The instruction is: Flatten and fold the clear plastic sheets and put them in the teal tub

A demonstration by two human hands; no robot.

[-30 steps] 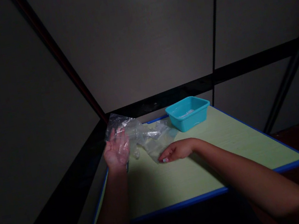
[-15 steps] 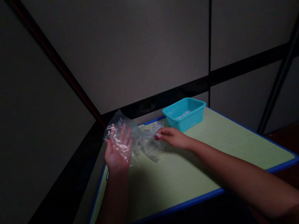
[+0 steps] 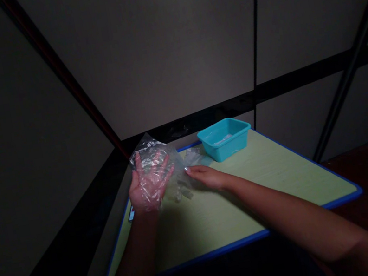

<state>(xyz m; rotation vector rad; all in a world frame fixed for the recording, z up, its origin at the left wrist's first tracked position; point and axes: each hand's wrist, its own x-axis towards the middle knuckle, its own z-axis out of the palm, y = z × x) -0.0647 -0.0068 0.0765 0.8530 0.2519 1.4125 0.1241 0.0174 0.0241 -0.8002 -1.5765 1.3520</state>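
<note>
My left hand (image 3: 148, 187) is raised palm up over the table's left edge, fingers spread, with a thin clear plastic glove (image 3: 153, 155) draped over the fingers and palm. My right hand (image 3: 206, 176) stretches across from the right, fingers extended and low. Its fingertips touch the loose end of the plastic just beside my left hand. More crumpled clear plastic (image 3: 183, 193) lies on the table below and between the two hands.
A turquoise plastic tub (image 3: 224, 138) with something pale inside stands at the far edge of the pale green, blue-rimmed table (image 3: 265, 181). Grey wall panels close in behind and to the left. The room is dim.
My right hand lifted off the table and moved left to the plastic at my left hand. The left hand spread its fingers wider, and the plastic now covers more of it.
</note>
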